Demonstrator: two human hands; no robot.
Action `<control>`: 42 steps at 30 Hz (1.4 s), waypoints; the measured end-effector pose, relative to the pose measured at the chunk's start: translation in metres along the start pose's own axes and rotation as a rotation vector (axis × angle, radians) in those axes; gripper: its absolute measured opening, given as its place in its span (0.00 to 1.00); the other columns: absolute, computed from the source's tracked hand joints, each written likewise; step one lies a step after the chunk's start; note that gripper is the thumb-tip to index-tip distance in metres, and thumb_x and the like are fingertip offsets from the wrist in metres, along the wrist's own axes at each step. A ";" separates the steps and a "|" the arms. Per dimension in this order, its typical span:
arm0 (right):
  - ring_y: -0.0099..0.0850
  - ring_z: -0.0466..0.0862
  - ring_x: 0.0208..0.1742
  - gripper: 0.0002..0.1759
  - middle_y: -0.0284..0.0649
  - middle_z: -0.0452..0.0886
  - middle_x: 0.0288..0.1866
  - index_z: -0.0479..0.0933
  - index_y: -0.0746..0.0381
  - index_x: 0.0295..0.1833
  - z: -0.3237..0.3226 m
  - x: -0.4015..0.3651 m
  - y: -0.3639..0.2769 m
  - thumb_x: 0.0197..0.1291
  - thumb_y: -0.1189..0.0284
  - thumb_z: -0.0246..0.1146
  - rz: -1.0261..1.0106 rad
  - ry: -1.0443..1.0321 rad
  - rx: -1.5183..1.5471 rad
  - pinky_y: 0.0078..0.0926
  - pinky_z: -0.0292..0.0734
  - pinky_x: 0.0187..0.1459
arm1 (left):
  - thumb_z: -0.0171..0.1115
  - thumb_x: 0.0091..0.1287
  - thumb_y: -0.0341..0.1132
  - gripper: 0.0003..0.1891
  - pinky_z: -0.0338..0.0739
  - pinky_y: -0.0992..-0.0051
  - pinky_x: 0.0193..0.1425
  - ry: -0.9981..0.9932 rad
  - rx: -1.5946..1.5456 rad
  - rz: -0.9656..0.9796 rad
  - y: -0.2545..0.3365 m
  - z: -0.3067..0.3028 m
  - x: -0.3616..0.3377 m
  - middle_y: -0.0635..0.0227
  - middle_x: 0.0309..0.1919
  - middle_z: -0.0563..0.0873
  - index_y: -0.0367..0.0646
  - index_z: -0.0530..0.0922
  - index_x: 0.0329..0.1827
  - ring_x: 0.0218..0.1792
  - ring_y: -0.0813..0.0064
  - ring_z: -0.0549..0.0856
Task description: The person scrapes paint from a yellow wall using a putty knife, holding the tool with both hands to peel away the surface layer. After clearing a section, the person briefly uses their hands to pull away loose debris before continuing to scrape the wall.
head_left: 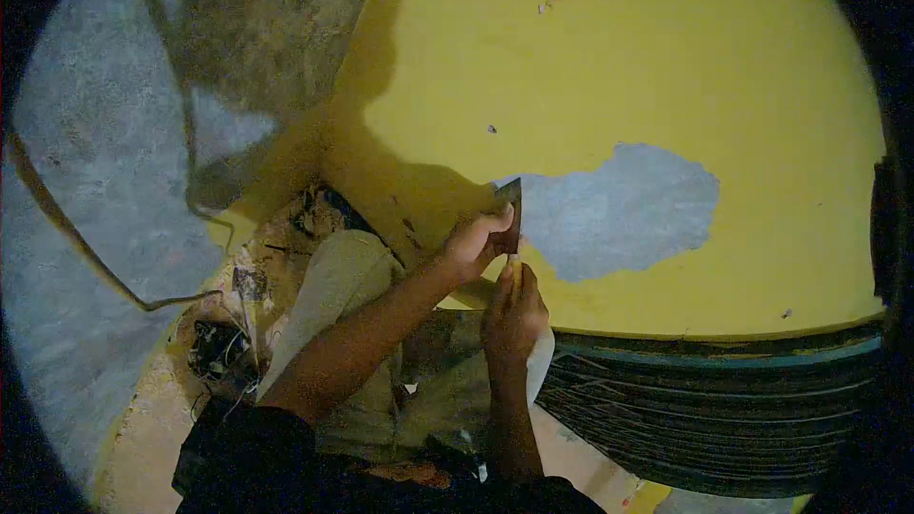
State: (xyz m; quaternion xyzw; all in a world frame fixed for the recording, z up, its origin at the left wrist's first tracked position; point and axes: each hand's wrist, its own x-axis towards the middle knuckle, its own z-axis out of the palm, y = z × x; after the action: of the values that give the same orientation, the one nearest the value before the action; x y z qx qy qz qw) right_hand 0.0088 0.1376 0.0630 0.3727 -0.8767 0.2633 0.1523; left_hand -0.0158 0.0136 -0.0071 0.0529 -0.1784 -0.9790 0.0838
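The scraper (512,202) touches the yellow wall (619,57) at the left edge of the grey bare patch (624,209). The left hand (476,243) grasps its blade. Just below it, the right hand (514,309) is closed around the handle, which its fingers mostly hide.

The scraper (512,202) lies against the wall (666,57), left of the patch (619,214), left hand (474,246) above right hand (514,312).

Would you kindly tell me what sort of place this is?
Likely a room under renovation: a yellow wall with a bare grey patch, a scraper held to it, loose wires in the corner.
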 end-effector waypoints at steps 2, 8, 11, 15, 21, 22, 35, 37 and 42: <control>0.50 0.83 0.29 0.15 0.55 0.81 0.31 0.75 0.69 0.48 0.003 0.001 -0.003 0.69 0.67 0.56 -0.021 -0.012 -0.041 0.41 0.76 0.31 | 0.58 0.69 0.44 0.11 0.76 0.70 0.41 0.050 0.025 0.100 -0.004 -0.003 0.007 0.69 0.30 0.83 0.46 0.78 0.39 0.32 0.73 0.82; 0.55 0.82 0.34 0.16 0.57 0.80 0.33 0.75 0.70 0.48 0.016 -0.001 -0.023 0.70 0.66 0.53 0.144 -0.040 -0.026 0.44 0.75 0.34 | 0.62 0.68 0.44 0.15 0.76 0.70 0.34 0.078 0.140 0.080 0.009 -0.010 0.008 0.66 0.27 0.81 0.38 0.78 0.35 0.29 0.70 0.83; 0.56 0.81 0.36 0.18 0.58 0.80 0.33 0.74 0.70 0.48 0.022 -0.005 -0.026 0.71 0.64 0.52 0.191 -0.034 -0.016 0.46 0.75 0.35 | 0.63 0.68 0.40 0.13 0.76 0.70 0.33 0.097 0.093 0.062 0.012 -0.012 0.009 0.66 0.26 0.80 0.38 0.78 0.34 0.27 0.69 0.82; 0.55 0.82 0.35 0.18 0.59 0.80 0.33 0.75 0.70 0.48 0.017 0.004 -0.042 0.70 0.64 0.52 0.198 -0.036 -0.008 0.46 0.75 0.34 | 0.64 0.67 0.38 0.12 0.75 0.71 0.32 0.189 0.153 0.095 0.017 0.001 0.003 0.67 0.22 0.78 0.38 0.78 0.31 0.23 0.70 0.80; 0.53 0.82 0.29 0.13 0.57 0.79 0.26 0.75 0.70 0.43 0.030 0.014 -0.061 0.68 0.69 0.56 -0.077 0.099 0.072 0.42 0.76 0.29 | 0.55 0.71 0.48 0.20 0.71 0.72 0.25 0.145 0.171 -0.009 0.055 -0.004 -0.015 0.68 0.20 0.78 0.42 0.77 0.26 0.17 0.73 0.75; 0.52 0.83 0.28 0.12 0.56 0.78 0.24 0.75 0.70 0.42 0.028 0.021 -0.073 0.67 0.70 0.57 -0.183 0.152 0.137 0.41 0.76 0.28 | 0.55 0.71 0.48 0.20 0.71 0.72 0.25 0.148 0.180 -0.010 0.062 -0.003 -0.018 0.68 0.20 0.78 0.42 0.77 0.26 0.17 0.73 0.75; 0.49 0.82 0.29 0.16 0.54 0.79 0.27 0.77 0.69 0.41 0.011 0.001 -0.023 0.68 0.64 0.56 0.220 -0.043 -0.046 0.40 0.75 0.31 | 0.56 0.72 0.42 0.15 0.80 0.69 0.38 0.042 0.123 -0.029 0.024 0.005 -0.005 0.64 0.27 0.82 0.38 0.77 0.36 0.31 0.69 0.85; 0.48 0.83 0.29 0.17 0.54 0.80 0.28 0.77 0.69 0.46 0.009 -0.001 -0.017 0.69 0.64 0.56 0.011 0.102 0.001 0.40 0.75 0.32 | 0.56 0.72 0.41 0.14 0.80 0.69 0.38 0.060 0.118 -0.003 0.018 0.006 -0.004 0.64 0.28 0.82 0.37 0.77 0.36 0.32 0.69 0.85; 0.46 0.82 0.28 0.17 0.52 0.81 0.28 0.77 0.70 0.46 0.008 -0.001 -0.003 0.69 0.65 0.56 0.123 0.057 0.014 0.40 0.75 0.31 | 0.58 0.71 0.42 0.13 0.79 0.70 0.37 0.070 0.191 0.101 0.006 0.002 0.012 0.66 0.29 0.83 0.39 0.78 0.35 0.30 0.71 0.84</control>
State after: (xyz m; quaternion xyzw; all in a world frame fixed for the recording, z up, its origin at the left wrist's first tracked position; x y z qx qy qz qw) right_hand 0.0114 0.1316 0.0570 0.3115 -0.8914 0.2887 0.1580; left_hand -0.0269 0.0063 -0.0035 0.0857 -0.2701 -0.9496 0.1338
